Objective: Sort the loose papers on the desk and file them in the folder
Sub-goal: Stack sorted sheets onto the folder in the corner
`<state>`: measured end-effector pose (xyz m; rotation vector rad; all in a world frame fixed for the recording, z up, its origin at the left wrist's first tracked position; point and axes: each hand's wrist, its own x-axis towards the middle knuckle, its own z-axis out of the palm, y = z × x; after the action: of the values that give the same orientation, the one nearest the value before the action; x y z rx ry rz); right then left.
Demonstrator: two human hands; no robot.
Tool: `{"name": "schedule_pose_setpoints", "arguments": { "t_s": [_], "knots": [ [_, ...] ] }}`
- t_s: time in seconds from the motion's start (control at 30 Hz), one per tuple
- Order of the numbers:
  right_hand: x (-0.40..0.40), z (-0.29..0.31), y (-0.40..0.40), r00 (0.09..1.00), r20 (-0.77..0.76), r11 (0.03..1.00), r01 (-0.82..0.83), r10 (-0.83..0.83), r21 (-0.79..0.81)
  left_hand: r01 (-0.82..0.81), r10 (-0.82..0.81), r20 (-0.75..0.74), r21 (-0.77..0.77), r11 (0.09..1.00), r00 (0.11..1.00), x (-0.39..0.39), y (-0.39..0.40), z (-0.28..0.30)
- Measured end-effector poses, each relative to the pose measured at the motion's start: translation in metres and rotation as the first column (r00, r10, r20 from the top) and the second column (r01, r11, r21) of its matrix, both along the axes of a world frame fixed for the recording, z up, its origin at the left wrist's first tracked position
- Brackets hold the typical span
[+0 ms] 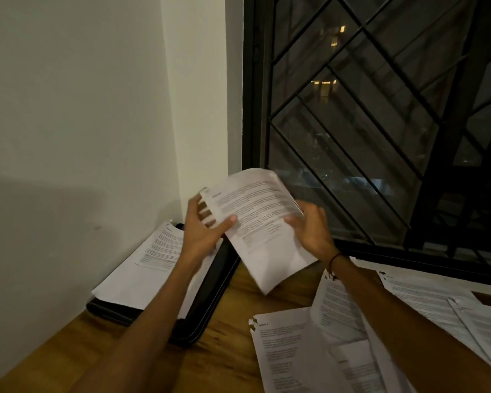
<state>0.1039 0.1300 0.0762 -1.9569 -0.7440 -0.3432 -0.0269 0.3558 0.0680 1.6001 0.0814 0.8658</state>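
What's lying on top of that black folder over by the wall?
A stack of printed papers lies on the black folder, covering most of it. The left forearm hides part; what lies inside cannot be seen.

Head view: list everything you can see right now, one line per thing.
held sheet: one, white with print, lifted above the desk between both hands
folder: one, black, at the desk's left by the wall
filed papers: small stack, white, lying on the folder
loose papers: several, white, spread over the desk's right side
desk: one, brown wood
window: one, dark frame with grille, behind the desk
wall: white, left
left hand: holds the sheet's left edge
right hand: holds the sheet's right edge; dark wristband
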Motion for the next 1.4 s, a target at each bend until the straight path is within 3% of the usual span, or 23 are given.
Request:
{"name": "schedule_pose_setpoints", "arguments": {
  "t_s": [0.07, 0.13, 0.2, 0.27, 0.33, 0.43, 0.5, 0.57, 0.67, 0.8, 1.1, 1.27, 1.4],
  "knots": [
    [0.000, 0.025, -0.009, 0.979, 0.204, 0.967, 0.037, 0.016, -0.254, -0.095, 0.078, 0.073, 0.276, 0.956, 0.994, -0.003, 0.010, 0.025],
    [-0.006, 0.046, -0.008, 0.931, 0.358, 0.882, 0.110, 0.070, -0.459, -0.044, 0.050, 0.004, 0.538, 0.842, 0.999, -0.001, 0.009, 0.043],
    [-0.016, 0.059, -0.001, 0.898, 0.413, 0.800, 0.135, 0.150, -0.585, 0.058, 0.005, -0.096, 0.637, 0.769, 0.995, 0.008, 0.004, 0.043],
    [-0.021, 0.062, 0.000, 0.916, 0.373, 0.750, 0.140, 0.151, -0.647, 0.108, -0.038, -0.142, 0.524, 0.845, 0.989, 0.012, -0.002, 0.033],
    [-0.014, 0.057, -0.014, 0.958, 0.280, 0.734, 0.152, 0.054, -0.662, 0.110, -0.059, -0.171, 0.304, 0.946, 0.983, 0.006, -0.005, 0.014],
    [-0.002, 0.046, -0.053, 0.990, 0.122, 0.808, 0.130, -0.072, -0.575, 0.063, -0.058, -0.176, 0.024, 0.998, 0.983, -0.007, 0.000, -0.020],
    [0.002, 0.027, -0.074, 0.989, -0.151, 0.939, -0.050, -0.002, -0.340, 0.053, -0.071, -0.185, -0.102, 0.993, 0.980, -0.013, 0.001, -0.035],
    [-0.008, 0.005, -0.081, 0.911, -0.384, 0.983, -0.181, 0.153, -0.038, 0.061, -0.095, -0.196, -0.171, 0.983, 0.976, -0.012, -0.003, -0.045],
    [-0.012, -0.020, -0.079, 0.873, -0.432, 0.972, -0.171, 0.224, 0.159, 0.100, -0.139, -0.180, -0.208, 0.973, 0.974, -0.006, -0.016, -0.043],
    [-0.015, -0.023, -0.076, 0.903, -0.375, 0.929, -0.066, 0.211, 0.364, 0.140, -0.179, -0.165, -0.224, 0.964, 0.970, 0.001, -0.031, -0.038],
    [-0.014, -0.092, -0.080, 0.880, -0.473, 0.941, 0.191, -0.038, 0.279, 0.117, -0.181, -0.298, -0.223, 0.968, 0.937, 0.003, -0.056, -0.073],
    [-0.002, -0.058, -0.098, 0.890, -0.456, 0.992, 0.062, -0.003, 0.113, 0.194, -0.231, -0.314, -0.145, 0.970, 0.921, -0.003, -0.035, -0.056],
    [0.002, -0.076, -0.119, 0.844, -0.536, 0.999, 0.003, -0.032, -0.054, 0.168, -0.208, -0.325, -0.146, 0.975, 0.923, -0.010, -0.031, -0.071]
  ]
}}
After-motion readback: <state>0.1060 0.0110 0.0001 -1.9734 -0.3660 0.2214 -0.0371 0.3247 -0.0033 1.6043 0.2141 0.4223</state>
